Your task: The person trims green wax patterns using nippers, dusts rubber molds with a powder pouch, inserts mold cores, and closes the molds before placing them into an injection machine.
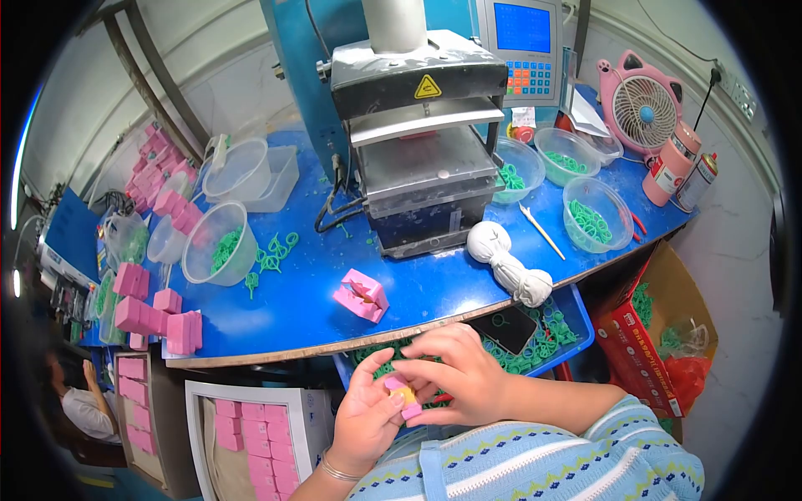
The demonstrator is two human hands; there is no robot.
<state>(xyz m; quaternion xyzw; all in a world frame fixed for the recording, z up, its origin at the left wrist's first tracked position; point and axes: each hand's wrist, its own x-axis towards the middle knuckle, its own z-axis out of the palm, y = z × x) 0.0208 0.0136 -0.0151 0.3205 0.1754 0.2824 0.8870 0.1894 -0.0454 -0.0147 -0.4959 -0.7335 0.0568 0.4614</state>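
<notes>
A small pink-and-yellow piece (403,396) is held low in front of my body, above the blue tray's near side. My left hand (365,422) grips it, the thumb pressed against its face. My right hand (464,376) bends around its other side, fingers curled and thumb close to the lower end; the fingers partly hide the piece. On the table edge just beyond my hands sits a pink block (362,296) with an open, split top. Beneath my hands, a blue tray (587,321) holds many green pieces and a dark phone (506,329).
A press machine (430,184) stands at the table's middle. Bowls of green pieces (597,215) flank it. A white cloth bundle (508,263) and white stick (543,231) lie right. Pink blocks (142,316) stack left, more in a white box (196,417). Another person (88,409) sits far left.
</notes>
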